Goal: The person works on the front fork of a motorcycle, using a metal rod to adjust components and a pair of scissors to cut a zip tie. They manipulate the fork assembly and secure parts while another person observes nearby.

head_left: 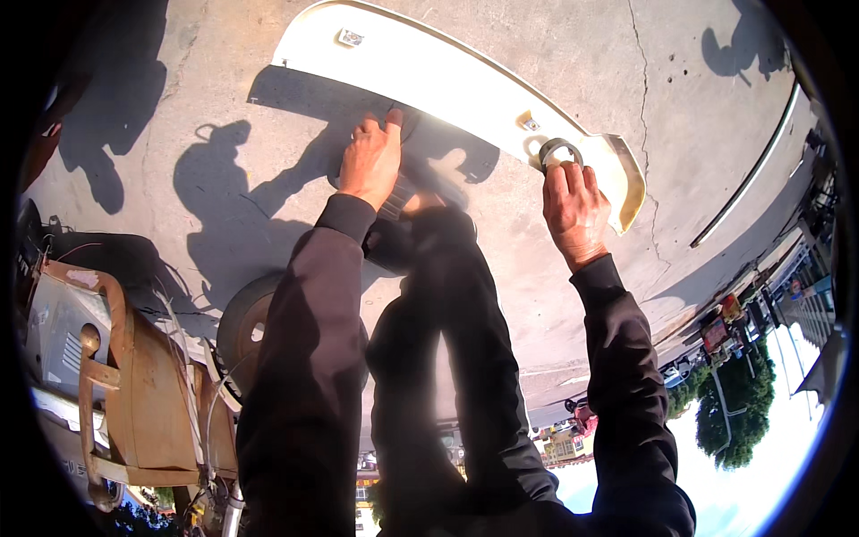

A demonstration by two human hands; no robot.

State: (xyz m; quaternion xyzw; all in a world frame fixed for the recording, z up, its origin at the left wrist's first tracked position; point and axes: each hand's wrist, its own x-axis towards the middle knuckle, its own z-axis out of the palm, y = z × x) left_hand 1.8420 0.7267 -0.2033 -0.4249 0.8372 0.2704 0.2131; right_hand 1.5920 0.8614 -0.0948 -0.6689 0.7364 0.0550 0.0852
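Observation:
A long, curved, cream-white panel [420, 76] lies across the ground in front of me, its right end bent toward me. At that end my right hand [575, 210] has its fingers closed on a dark, hollow ring [561, 152] that looks like a roll of tape, held over the panel. My left hand [370, 161] is by the panel's near edge, above its shadow. Its fingers are curled together, and what they hold, if anything, is hidden. Two small metal clips, a left one [351, 37] and a right one [529, 123], sit on the panel.
To the left stands a worn vehicle part with a tan-brown body [148, 385] and loose wires. Beside it is a dark tyre [250, 327]. A long pale strip [750, 170] lies on the concrete to the right. People's shadows fall across the ground.

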